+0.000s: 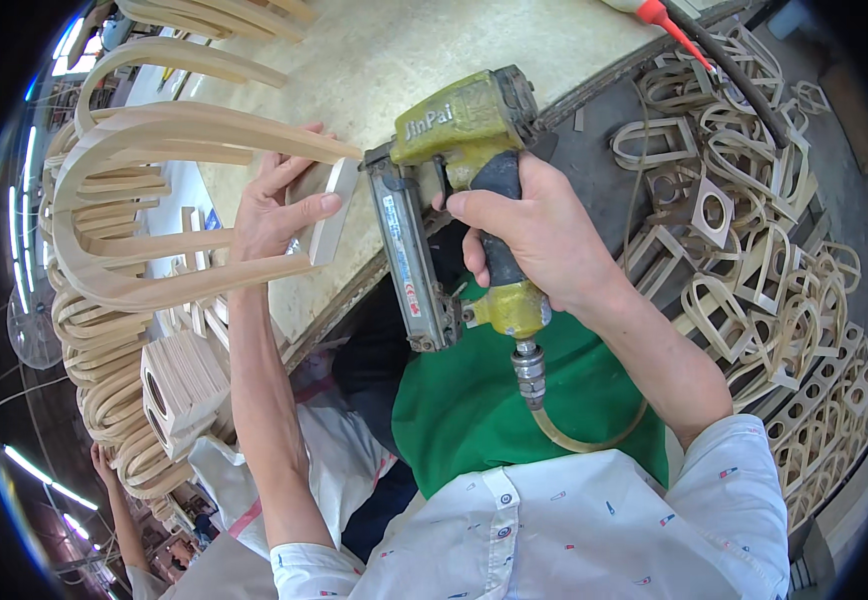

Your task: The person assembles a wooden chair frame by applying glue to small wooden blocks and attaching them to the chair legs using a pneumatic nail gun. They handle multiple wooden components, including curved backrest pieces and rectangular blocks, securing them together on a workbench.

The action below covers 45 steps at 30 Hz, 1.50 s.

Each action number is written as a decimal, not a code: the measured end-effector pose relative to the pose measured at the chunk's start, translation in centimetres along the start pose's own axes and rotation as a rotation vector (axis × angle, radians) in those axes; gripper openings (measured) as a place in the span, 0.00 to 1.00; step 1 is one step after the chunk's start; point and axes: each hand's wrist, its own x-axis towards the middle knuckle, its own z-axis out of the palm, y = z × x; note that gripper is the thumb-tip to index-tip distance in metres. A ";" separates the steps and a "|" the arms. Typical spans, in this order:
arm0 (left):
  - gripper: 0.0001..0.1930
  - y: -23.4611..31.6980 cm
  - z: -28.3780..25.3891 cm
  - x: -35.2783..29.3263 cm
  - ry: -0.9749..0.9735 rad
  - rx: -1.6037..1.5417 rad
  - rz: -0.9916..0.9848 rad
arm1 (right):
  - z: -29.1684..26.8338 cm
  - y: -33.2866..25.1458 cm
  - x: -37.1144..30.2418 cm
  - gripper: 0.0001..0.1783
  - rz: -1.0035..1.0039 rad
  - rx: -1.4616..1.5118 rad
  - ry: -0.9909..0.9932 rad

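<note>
My right hand (534,225) is wrapped round the black grip of a yellow-green pneumatic nail gun (459,125). Its nose touches, or nearly touches, the upper end of a short wooden crosspiece (332,215). That crosspiece spans the two open ends of a U-shaped bent wood frame (79,215), which points to the left. My left hand (279,205) grips the crosspiece from inside the frame, thumb in front and the other fingers partly hidden behind. An air hose (594,440) leads from a metal coupling (529,370) below the nail gun's handle.
Several U-shaped frames (184,60) stand along the worn tabletop (354,50), with more stacked at left (104,370). Cut plywood pieces (189,385) lie near my left forearm. Finished-looking wooden frames (744,270) heap on the floor at right. A red-tipped tool (669,25) lies at the table's far edge.
</note>
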 end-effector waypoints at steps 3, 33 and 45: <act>0.30 -0.1 -0.1 0.1 0.000 -0.031 0.007 | 0.3 0.1 0.1 0.10 0.004 0.019 -0.005; 0.31 -1.0 -0.8 0.1 0.002 0.124 0.078 | 1.2 -2.5 0.5 0.13 -0.119 -0.268 -0.057; 0.31 -1.3 -0.6 0.0 0.000 0.069 0.064 | 2.8 -10.9 -3.0 0.15 -0.276 -0.540 -0.107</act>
